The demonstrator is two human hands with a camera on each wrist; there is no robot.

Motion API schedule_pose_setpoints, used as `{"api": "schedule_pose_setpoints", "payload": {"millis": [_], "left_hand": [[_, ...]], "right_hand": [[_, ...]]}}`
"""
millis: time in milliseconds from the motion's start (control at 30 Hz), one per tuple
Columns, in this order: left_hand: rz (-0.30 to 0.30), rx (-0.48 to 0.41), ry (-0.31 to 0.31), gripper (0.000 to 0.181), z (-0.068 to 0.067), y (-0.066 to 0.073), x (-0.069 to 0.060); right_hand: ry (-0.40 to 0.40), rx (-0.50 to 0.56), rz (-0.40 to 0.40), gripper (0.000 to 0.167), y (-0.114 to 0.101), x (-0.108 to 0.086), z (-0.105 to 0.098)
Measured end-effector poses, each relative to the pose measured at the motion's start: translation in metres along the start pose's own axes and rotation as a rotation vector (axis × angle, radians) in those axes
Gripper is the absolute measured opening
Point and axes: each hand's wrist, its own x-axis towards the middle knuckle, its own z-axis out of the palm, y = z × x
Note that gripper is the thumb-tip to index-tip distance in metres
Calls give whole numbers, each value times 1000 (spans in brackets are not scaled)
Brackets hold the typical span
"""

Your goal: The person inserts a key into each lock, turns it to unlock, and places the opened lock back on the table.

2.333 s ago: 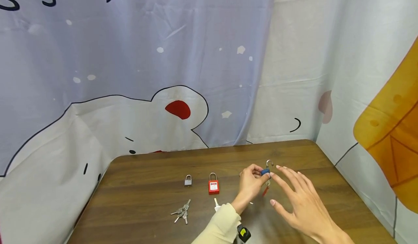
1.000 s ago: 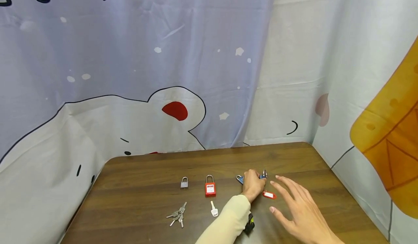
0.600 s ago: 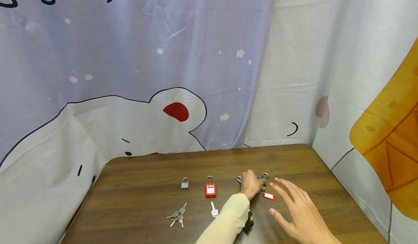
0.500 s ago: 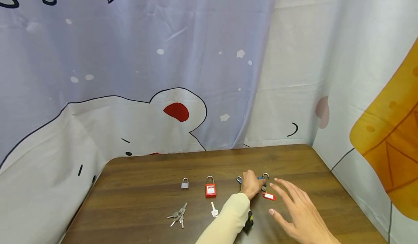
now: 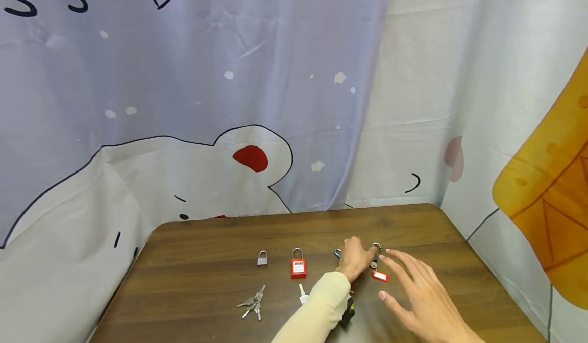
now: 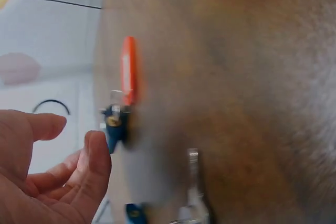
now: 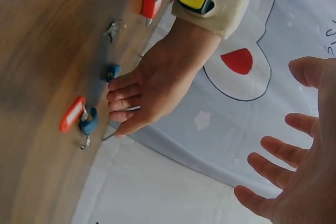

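Beside a blue padlock (image 5: 374,258) on the table is my left hand (image 5: 355,259). The left wrist view shows a gap between the thumb and fingers of that hand (image 6: 63,171), with the padlock (image 6: 114,124) just past the fingertips. Its shackle stands open, and a key with a red tag (image 5: 380,276) is attached. A second blue padlock (image 7: 113,72) sits near the left hand's fingers (image 7: 123,93), mostly hidden in the head view. My right hand (image 5: 424,297) hovers to the right, fingers spread, holding nothing.
To the left on the wooden table lie a red padlock (image 5: 298,268), a small silver padlock (image 5: 262,259), a bunch of keys (image 5: 252,302) and a single key (image 5: 303,298) partly behind the sleeve. A patterned curtain (image 5: 321,103) hangs behind the table.
The blue padlock with the red tag, earlier pinched in my left hand, now rests on the table, turned slightly, and the left fingers are off it. The right hand has barely moved.
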Motion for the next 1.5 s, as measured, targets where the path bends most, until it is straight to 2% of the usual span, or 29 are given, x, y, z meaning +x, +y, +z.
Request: {"api": "schedule_pose_setpoints", "payload": {"millis": [200, 367, 567, 767, 1033, 1300, 1500], "left_hand": [[44, -13, -39, 25, -20, 9, -4], [94, 47, -39, 26, -37, 15, -9], [169, 67, -43, 24, -62, 19, -17], [249, 81, 22, 25, -88, 24, -29], [326, 98, 108, 26, -123, 25, -46], [389, 110, 196, 22, -150, 12, -58], [408, 139, 229, 26, -172, 4, -66]], "right_hand": [[17, 5, 3, 69, 1, 9, -10], [34, 13, -16, 65, 1, 20, -17], [78, 26, -57, 63, -2, 32, -19], [74, 39, -73, 62, -6, 42, -20], [79, 76, -87, 64, -11, 54, -21], [101, 96, -99, 66, -15, 62, -20], [104, 108, -85, 68, -13, 67, -17]]}}
